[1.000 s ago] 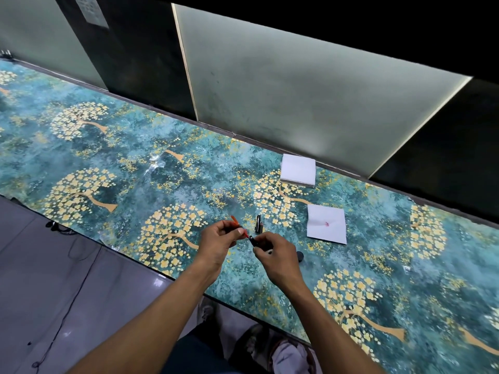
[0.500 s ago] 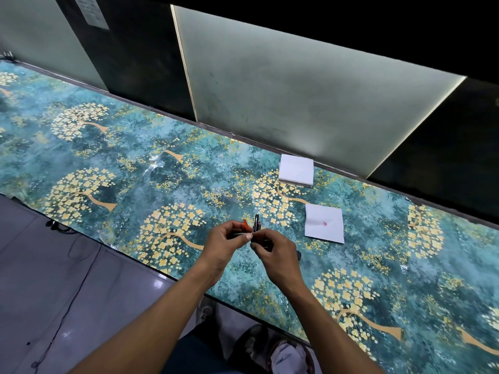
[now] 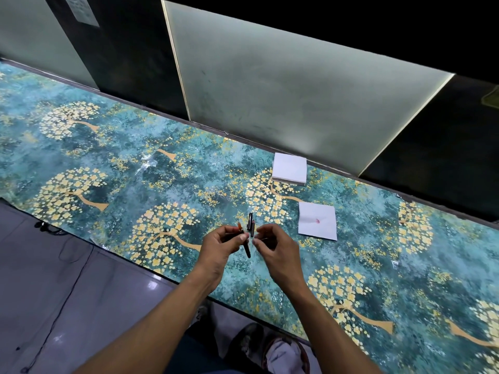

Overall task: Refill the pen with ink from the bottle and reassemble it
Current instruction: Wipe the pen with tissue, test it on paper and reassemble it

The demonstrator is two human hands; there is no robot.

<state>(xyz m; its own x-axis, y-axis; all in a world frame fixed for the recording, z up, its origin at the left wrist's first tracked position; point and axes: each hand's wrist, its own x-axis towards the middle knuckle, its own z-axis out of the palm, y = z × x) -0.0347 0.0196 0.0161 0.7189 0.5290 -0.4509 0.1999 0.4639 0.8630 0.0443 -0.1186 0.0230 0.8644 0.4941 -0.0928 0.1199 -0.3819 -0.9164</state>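
Observation:
My left hand (image 3: 221, 245) pinches a slim pen part (image 3: 247, 251). Its orange end sticks up past my fingers and its black end points down toward me. My right hand (image 3: 274, 245) hovers just right of it, a small gap apart, fingers curled. Whether it holds anything small is unclear. Two short black pen pieces (image 3: 251, 224) lie side by side on the patterned table (image 3: 162, 184), just beyond my fingertips. The ink bottle is not visible; my right hand may hide it.
A white paper sheet with a red ink spot (image 3: 318, 222) lies to the right of my hands. A stack of white paper (image 3: 289, 171) sits further back near the wall panel (image 3: 270, 90). The table's near edge runs just under my wrists, with floor below.
My hands were joined at the pen part half a second ago. The right hand has since drawn away to the right, leaving the part in my left hand.

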